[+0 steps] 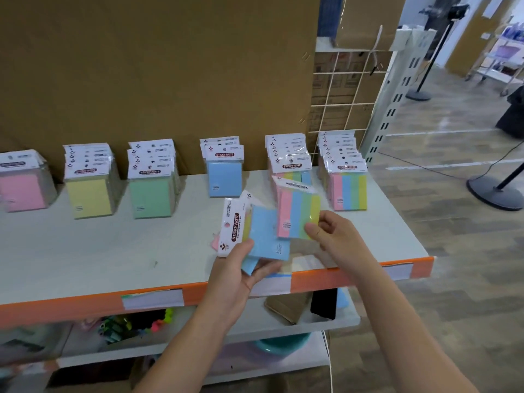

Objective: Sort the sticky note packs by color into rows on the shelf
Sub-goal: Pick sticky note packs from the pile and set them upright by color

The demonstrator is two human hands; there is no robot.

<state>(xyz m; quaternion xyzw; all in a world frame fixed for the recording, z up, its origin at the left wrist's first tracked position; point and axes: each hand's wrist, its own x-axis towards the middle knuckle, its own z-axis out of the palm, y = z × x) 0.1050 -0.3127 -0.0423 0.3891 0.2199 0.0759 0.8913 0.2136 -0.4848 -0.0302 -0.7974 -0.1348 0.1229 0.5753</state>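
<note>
You are holding sticky note packs in both hands above the shelf (113, 251).
Pink row (22, 188), yellow row (89, 194), green row (151, 194), blue row (225, 177) and striped rows (347, 188) are standing along the back; your left hand (235, 268) is gripping a fanned bundle (265, 236), blue pack uppermost, and your right hand (329, 231) is pinching a striped pack (300, 217).

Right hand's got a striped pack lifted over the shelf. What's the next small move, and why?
Probably set the striped pack in the right hand down at the front of the striped row just behind it. Its pink, blue, green and yellow bands match that row, and the left hand holds the other packs.
</note>
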